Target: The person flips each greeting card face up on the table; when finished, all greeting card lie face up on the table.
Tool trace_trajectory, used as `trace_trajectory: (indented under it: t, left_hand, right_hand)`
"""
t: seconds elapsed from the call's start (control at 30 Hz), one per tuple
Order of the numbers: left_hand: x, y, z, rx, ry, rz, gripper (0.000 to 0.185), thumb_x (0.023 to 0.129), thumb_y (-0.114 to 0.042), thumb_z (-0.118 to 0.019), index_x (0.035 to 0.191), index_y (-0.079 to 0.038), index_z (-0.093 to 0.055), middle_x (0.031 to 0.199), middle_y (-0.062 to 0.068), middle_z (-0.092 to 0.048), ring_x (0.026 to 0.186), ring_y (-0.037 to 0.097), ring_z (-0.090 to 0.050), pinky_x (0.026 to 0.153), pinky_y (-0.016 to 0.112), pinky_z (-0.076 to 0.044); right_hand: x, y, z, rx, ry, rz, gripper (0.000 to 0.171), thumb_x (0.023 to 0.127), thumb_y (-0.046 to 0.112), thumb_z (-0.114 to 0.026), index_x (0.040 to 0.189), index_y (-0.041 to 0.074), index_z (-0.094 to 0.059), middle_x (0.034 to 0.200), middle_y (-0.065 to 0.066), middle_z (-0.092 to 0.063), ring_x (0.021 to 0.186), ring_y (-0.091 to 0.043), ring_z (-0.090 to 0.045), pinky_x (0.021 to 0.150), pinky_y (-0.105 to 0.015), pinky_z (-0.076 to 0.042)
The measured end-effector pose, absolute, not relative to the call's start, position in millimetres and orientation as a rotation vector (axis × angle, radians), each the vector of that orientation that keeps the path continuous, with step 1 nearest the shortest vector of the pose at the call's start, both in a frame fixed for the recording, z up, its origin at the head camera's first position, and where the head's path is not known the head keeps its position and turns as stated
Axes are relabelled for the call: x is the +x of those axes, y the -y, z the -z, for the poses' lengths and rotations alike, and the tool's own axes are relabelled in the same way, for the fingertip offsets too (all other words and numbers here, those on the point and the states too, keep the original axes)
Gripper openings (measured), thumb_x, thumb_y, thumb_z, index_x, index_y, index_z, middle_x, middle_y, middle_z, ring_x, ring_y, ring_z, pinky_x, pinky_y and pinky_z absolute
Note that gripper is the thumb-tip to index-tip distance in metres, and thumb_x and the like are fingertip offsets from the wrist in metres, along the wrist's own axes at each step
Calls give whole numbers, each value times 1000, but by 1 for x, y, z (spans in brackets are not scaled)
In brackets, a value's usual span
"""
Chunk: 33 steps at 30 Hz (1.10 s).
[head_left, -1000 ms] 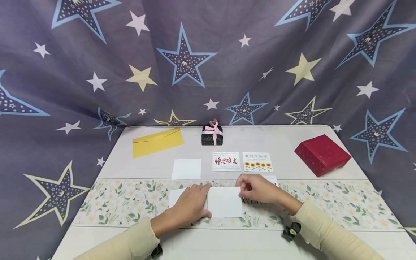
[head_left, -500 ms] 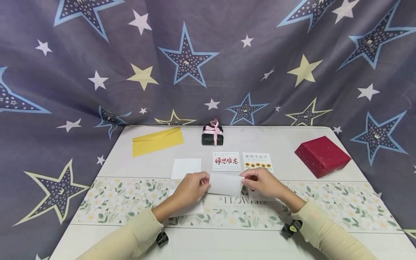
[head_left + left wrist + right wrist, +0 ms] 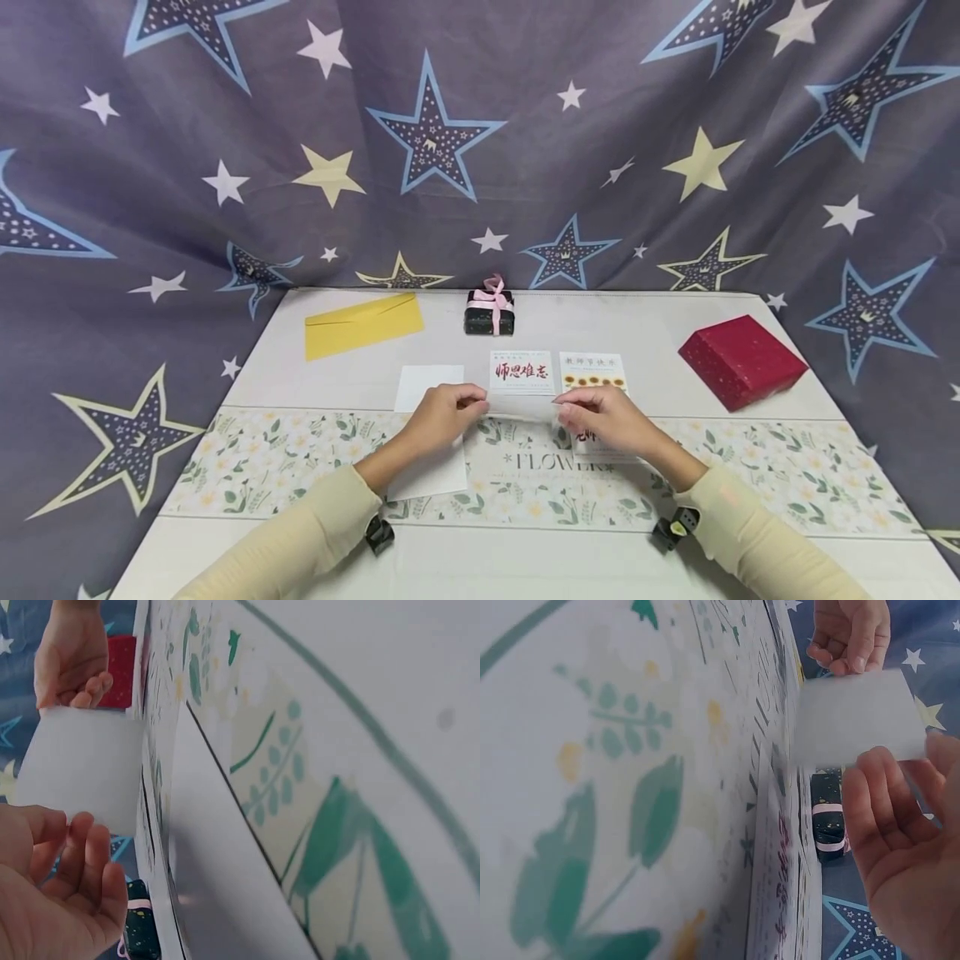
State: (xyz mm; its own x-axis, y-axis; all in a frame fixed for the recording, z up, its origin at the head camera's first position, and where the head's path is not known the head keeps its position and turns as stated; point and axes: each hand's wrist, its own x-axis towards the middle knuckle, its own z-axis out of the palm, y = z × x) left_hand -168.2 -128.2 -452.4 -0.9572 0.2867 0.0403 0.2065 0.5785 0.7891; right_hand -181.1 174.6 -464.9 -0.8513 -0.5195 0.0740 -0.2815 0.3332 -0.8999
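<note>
A white card is held up off the table, tilted so that the head view catches it nearly edge-on. My left hand pinches its left edge between thumb and fingers. At the opposite edge, the thumb and fingers of my right hand pinch it too. The wrist views show the card's blank side, as with the white card in the left one. Below my left hand lies a blank card, and another blank card is partly hidden behind it. A printed card lies partly under my right hand.
Beyond the hands lie a card with red writing and a sunflower card. A yellow envelope, a black gift box with pink ribbon and a red box stand farther back. A star-patterned curtain hangs behind.
The white card was flat on the table with both hands at it. Both hands have lifted it and tipped it, so the head view now sees only a thin strip.
</note>
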Motion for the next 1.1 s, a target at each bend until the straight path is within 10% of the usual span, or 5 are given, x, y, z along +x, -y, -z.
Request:
trace_trajectory:
  t: [0.23,0.47,1.1]
  left_hand:
    - [-174,128,452,418,-2644,-1316,21,102,-21,-61,114,-17,-78,96,4,-77,66,8,-56,66,23,-49]
    - [-177,125,456,470,-2651,-1202,23,99,-14,-64,118,-14,-76,106,2,-77,78,8,-63,72,22,-54]
    - [-176,115,464,662,-2720,-751,41,96,-22,-68,136,-12,-66,65,-9,-53,54,4,-41,51,20,-34]
  right_hand:
    - [-178,-176,464,-739,-2403,1501,25,104,18,-58,113,3,-75,81,-21,-72,70,-35,-68,66,-33,-60]
    - [-174,-173,469,-718,-2470,1314,27,95,15,-70,120,9,-73,89,-2,-75,74,-11,-66,69,-22,-57]
    - [-173,-167,474,-896,-2493,982,53,92,11,-72,143,4,-58,78,9,-66,60,0,-50,56,-18,-44]
